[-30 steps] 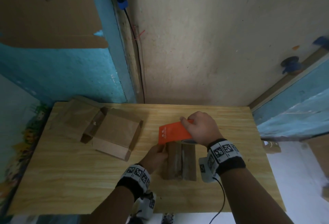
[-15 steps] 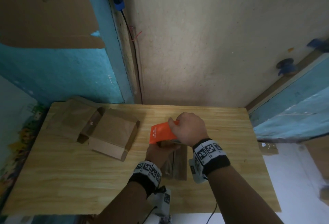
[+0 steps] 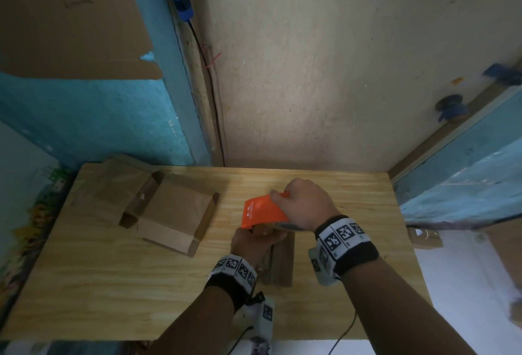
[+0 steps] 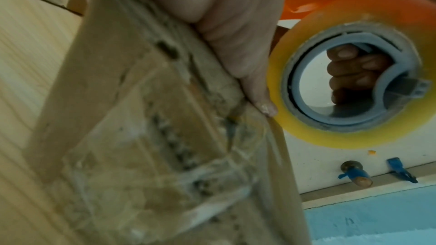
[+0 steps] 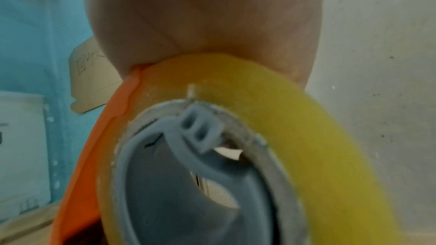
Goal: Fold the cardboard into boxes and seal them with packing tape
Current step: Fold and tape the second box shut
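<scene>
A small cardboard box (image 3: 279,265) stands near the middle of the wooden table (image 3: 113,284), its worn, tape-covered side (image 4: 151,137) filling the left wrist view. My left hand (image 3: 254,241) grips the box's far end, thumb along the edge. My right hand (image 3: 303,203) grips the orange tape dispenser (image 3: 262,210) just above that end. The yellowish tape roll (image 4: 368,81) on its grey hub (image 5: 188,165) sits right beside the box; my right fingers (image 4: 354,74) show through the hub.
Two flattened brown cardboard blanks (image 3: 175,213) lie on the table's left half. A wall rises directly behind the table, with a black cable (image 3: 209,78) running down it. More cardboard (image 3: 423,237) sits off the table's right edge.
My left hand slid from the box's left side up onto its far end. The right hand brought the dispenser leftward and closer over that end. The head view shifted slightly.
</scene>
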Demonstrator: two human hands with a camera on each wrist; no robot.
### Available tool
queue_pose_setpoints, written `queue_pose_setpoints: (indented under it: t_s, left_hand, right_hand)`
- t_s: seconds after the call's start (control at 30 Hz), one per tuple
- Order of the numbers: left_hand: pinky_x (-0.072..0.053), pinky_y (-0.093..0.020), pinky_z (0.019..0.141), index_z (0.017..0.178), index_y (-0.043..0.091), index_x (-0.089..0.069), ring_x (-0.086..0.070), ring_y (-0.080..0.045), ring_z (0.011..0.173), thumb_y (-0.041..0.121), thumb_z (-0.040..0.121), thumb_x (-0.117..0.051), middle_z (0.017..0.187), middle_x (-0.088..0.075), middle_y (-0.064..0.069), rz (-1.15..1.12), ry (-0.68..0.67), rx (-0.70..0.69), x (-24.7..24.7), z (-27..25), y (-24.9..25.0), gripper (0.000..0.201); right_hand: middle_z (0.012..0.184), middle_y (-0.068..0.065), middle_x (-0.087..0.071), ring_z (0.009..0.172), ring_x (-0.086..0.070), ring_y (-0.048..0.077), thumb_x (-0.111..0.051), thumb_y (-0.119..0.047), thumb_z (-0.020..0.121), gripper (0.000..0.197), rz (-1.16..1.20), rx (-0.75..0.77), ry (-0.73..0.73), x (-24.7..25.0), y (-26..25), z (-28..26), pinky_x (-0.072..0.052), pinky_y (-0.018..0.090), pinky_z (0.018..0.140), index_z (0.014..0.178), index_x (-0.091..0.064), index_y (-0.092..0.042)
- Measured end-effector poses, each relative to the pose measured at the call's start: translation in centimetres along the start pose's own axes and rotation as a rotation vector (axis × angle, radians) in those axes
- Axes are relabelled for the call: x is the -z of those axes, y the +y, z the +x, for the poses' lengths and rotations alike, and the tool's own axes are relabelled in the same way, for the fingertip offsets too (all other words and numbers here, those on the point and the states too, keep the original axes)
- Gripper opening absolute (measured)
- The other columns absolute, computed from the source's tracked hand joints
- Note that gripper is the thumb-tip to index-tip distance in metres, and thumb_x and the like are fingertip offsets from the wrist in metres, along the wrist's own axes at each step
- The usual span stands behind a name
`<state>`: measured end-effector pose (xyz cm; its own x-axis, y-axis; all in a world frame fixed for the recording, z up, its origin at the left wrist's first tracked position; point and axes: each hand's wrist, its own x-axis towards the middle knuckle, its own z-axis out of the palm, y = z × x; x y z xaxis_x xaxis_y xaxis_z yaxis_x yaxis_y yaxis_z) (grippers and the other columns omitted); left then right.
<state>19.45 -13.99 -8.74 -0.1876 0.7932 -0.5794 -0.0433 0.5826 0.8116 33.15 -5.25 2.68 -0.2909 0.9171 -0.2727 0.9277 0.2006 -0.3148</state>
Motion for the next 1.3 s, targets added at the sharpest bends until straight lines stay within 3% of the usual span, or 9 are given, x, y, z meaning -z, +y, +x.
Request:
queue_pose_setpoints:
  t_s: [0.13, 0.27, 0.4, 0.53, 0.67, 0.8, 0.93, 1.1, 1.3]
  left_hand:
    - [-0.056, -0.026, 0.066, 0.091, 0.022, -0.076, -0.075, -0.010, 0.079, 0.027, 0.062, -0.099, 0.080, -0.079, 0.008, 0.021, -0.058, 0.000, -0.8, 0.2, 0.4, 0.037]
    - [-0.061, -0.042, 0.087, 0.091, 0.024, -0.077, -0.076, -0.020, 0.091, 0.028, 0.055, -0.101, 0.090, -0.080, 0.005, 0.001, -0.112, -0.017, -0.7, 0.9, 0.2, 0.043]
    - [-0.059, -0.052, 0.094, 0.080, 0.029, -0.078, -0.076, -0.024, 0.093, 0.029, 0.052, -0.101, 0.091, -0.079, 0.000, -0.015, -0.157, -0.040, -0.7, 0.9, 0.3, 0.037]
    - [-0.059, -0.053, 0.095, 0.084, 0.028, -0.076, -0.076, -0.024, 0.095, 0.035, 0.050, -0.103, 0.090, -0.078, 0.002, -0.018, -0.180, -0.052, -0.7, 0.9, 0.6, 0.044]
    - [-0.059, -0.047, 0.093, 0.105, 0.031, -0.076, -0.075, -0.015, 0.098, 0.044, 0.052, -0.100, 0.099, -0.079, 0.010, 0.039, -0.166, -0.060, -0.5, 1.0, 0.9, 0.060]
    - [-0.058, -0.045, 0.094, 0.124, 0.040, -0.067, -0.073, -0.014, 0.104, 0.045, 0.056, -0.098, 0.108, -0.078, 0.012, 0.042, -0.174, -0.073, -0.3, 1.0, 1.2, 0.075]
    - [-0.058, -0.048, 0.093, 0.123, 0.038, -0.069, -0.073, -0.017, 0.103, 0.044, 0.060, -0.098, 0.105, -0.078, 0.012, 0.052, -0.183, -0.036, -0.3, 0.6, 1.4, 0.070]
    - [-0.061, -0.043, 0.085, 0.115, 0.033, -0.074, -0.075, -0.018, 0.096, 0.041, 0.061, -0.098, 0.095, -0.080, 0.010, 0.072, -0.138, 0.001, -0.2, 0.7, 1.4, 0.060]
    - [-0.060, -0.047, 0.089, 0.118, 0.035, -0.073, -0.073, -0.017, 0.098, 0.047, 0.057, -0.098, 0.100, -0.079, 0.010, 0.098, -0.117, 0.007, -0.3, 0.7, 1.3, 0.068]
  right_hand:
    - [0.076, 0.001, -0.060, 0.072, -0.064, 0.023, -0.046, -0.072, 0.097, 0.060, 0.141, -0.054, 0.010, 1.2, 2.4, -1.0, -0.051, 0.038, 0.068, 0.077, -0.062, -0.018]
    - [0.060, 0.001, -0.061, 0.054, -0.060, 0.019, -0.054, -0.089, 0.079, 0.075, 0.246, -0.063, -0.043, 1.9, 4.7, -1.4, -0.050, 0.038, 0.061, 0.071, -0.063, -0.015]
    - [0.052, 0.003, -0.053, 0.044, -0.050, 0.017, -0.063, -0.089, 0.069, 0.074, 0.338, -0.035, -0.056, 1.9, 5.4, -2.0, -0.039, 0.035, 0.053, 0.062, -0.059, -0.016]
    - [0.053, 0.004, -0.051, 0.044, -0.049, 0.018, -0.063, -0.086, 0.074, 0.071, 0.368, -0.030, -0.031, 1.9, 5.8, -2.6, -0.039, 0.036, 0.052, 0.061, -0.056, -0.017]
    - [0.053, 0.002, -0.053, 0.047, -0.052, 0.017, -0.066, -0.078, 0.083, 0.067, 0.341, -0.041, -0.017, 2.0, 6.3, -3.4, -0.042, 0.036, 0.054, 0.060, -0.056, -0.017]
    - [0.063, 0.011, -0.071, 0.054, -0.069, 0.025, -0.071, -0.071, 0.087, 0.068, 0.488, -0.146, -0.050, 2.4, 9.0, -4.6, -0.052, 0.034, 0.057, 0.071, -0.072, -0.005]
    - [0.064, 0.004, -0.074, 0.055, -0.072, 0.019, -0.073, -0.062, 0.091, 0.055, 0.609, -0.193, -0.053, 1.3, 10.4, -5.9, -0.056, 0.032, 0.059, 0.073, -0.075, -0.010]
    - [0.068, 0.010, -0.076, 0.062, -0.074, 0.027, -0.073, -0.060, 0.091, 0.057, 0.633, -0.250, 0.046, -0.6, 13.3, -7.5, -0.061, 0.051, 0.074, 0.073, -0.076, -0.006]
    - [0.074, 0.018, -0.075, 0.072, -0.072, 0.041, -0.065, -0.085, 0.071, 0.082, 0.726, -0.295, 0.030, -2.5, 16.4, -9.7, -0.059, 0.058, 0.079, 0.079, -0.077, -0.004]
